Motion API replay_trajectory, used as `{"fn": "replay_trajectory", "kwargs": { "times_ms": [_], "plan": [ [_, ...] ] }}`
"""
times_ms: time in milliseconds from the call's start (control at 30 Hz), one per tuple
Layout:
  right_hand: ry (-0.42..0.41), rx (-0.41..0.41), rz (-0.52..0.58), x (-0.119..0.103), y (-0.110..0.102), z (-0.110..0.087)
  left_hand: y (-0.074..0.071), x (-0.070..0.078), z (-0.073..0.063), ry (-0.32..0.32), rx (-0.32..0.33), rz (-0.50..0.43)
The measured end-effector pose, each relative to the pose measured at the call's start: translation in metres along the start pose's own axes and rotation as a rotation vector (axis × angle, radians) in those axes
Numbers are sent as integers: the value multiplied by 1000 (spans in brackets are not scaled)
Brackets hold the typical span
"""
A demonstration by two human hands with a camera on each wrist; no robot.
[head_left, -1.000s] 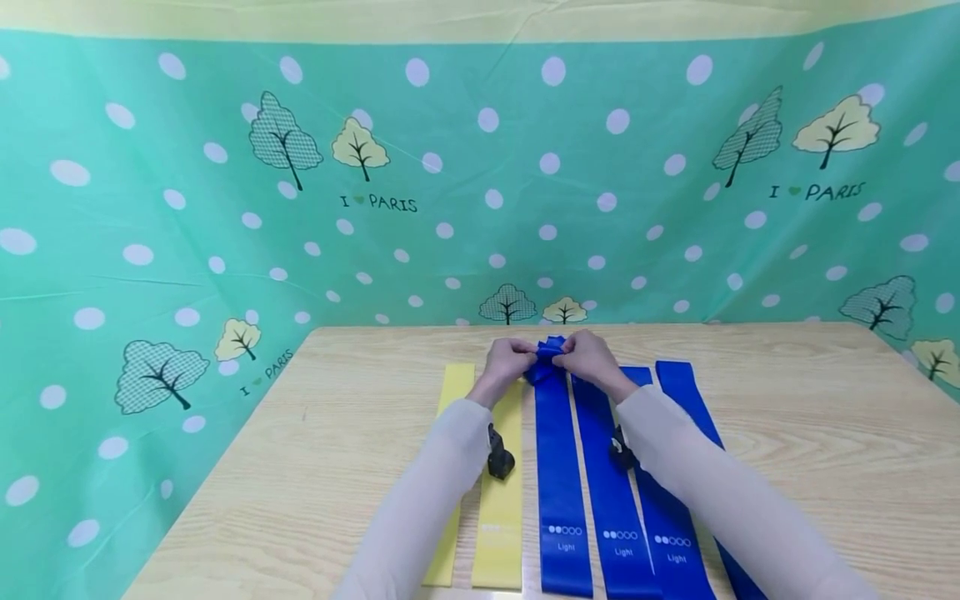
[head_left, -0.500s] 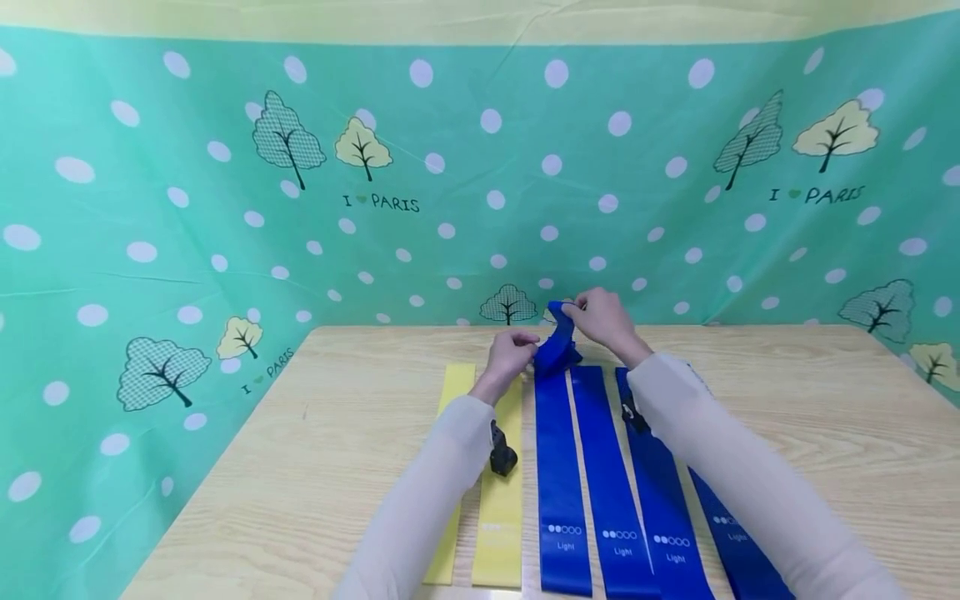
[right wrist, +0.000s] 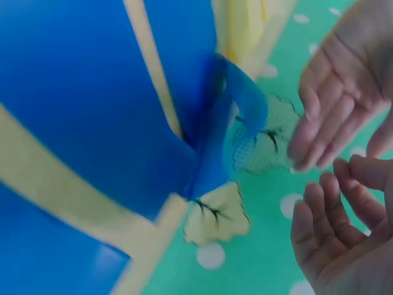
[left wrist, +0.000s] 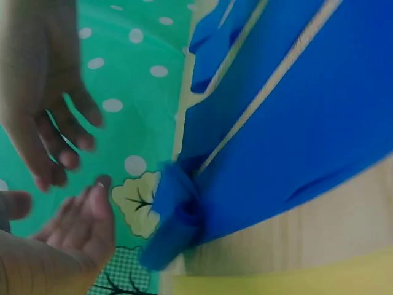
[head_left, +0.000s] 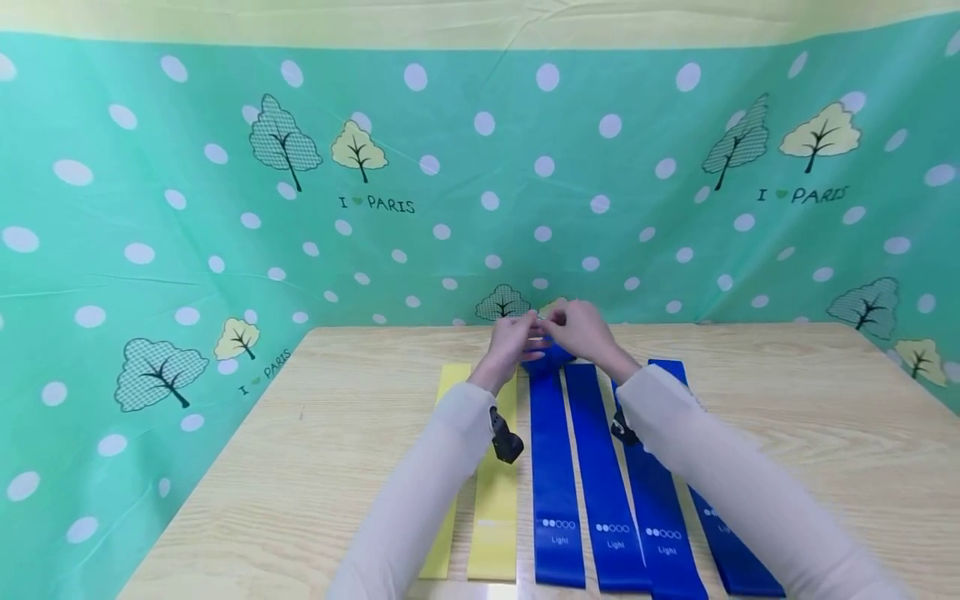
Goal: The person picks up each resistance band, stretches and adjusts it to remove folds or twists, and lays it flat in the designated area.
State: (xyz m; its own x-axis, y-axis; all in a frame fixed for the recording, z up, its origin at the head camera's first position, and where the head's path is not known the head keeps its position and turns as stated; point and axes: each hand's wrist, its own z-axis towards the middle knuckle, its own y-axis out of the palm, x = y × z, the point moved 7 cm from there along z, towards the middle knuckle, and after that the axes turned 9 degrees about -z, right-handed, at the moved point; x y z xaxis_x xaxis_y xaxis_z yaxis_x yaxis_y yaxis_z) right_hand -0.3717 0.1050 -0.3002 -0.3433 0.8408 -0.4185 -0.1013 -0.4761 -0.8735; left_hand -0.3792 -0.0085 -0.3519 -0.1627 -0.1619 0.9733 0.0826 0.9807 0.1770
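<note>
Several flat blue resistance bands lie side by side, printed "Light" near their front ends. The far end of the leftmost blue band (head_left: 555, 475) is bunched into a loose blue knot (left wrist: 178, 215) at the table's back edge. My left hand (head_left: 513, 340) is just above and left of this knot, with fingers extended. My right hand (head_left: 583, 331) hovers close beside it, fingers loosely bent. Both wrist views show the hands apart from the blue knot (right wrist: 215, 135). Right thumb and index fingertips (right wrist: 362, 169) come near each other, with no band between them.
Two yellow bands (head_left: 492, 500) lie left of the blue ones, partly under my left forearm. Another blue band (head_left: 731, 542) runs beneath my right sleeve. The wooden table (head_left: 337, 442) ends at a green dotted cloth (head_left: 420, 242) behind.
Half a second ago my right hand held the blue band's end raised while my left hand was at the knot. Both have let go, and the hands have come together above it.
</note>
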Motion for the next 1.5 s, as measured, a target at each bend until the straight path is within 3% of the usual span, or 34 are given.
{"fn": "replay_trajectory", "kwargs": {
  "times_ms": [100, 333, 467, 667, 900, 1133, 1267, 1400, 1500],
  "plan": [
    [18, -37, 15, 6, 14, -3, -6, -8, 1, -29, 46, 18],
    [189, -102, 17, 44, 25, -2, -19, -23, 4, -47, 107, 74],
    [250, -146, 17, 62, 34, 2, -17, -27, 5, -61, 98, 97],
    [250, -167, 48, 72, 42, 6, -8, -28, 7, -53, 84, 105],
    [220, -76, 46, 57, 28, 14, -6, -22, 9, -39, 86, 127],
    [115, 23, 135, 20, 18, 8, -2, -9, 7, -23, 29, 107],
    [74, -8, 195, 4, 20, 2, -4, 0, 4, 13, 56, 142],
    [111, -49, 259, 3, 21, -6, -10, 10, 0, 58, 91, 193],
    [159, -46, 302, 8, 18, -11, -15, 24, -4, 124, 98, 285]
  ]
}}
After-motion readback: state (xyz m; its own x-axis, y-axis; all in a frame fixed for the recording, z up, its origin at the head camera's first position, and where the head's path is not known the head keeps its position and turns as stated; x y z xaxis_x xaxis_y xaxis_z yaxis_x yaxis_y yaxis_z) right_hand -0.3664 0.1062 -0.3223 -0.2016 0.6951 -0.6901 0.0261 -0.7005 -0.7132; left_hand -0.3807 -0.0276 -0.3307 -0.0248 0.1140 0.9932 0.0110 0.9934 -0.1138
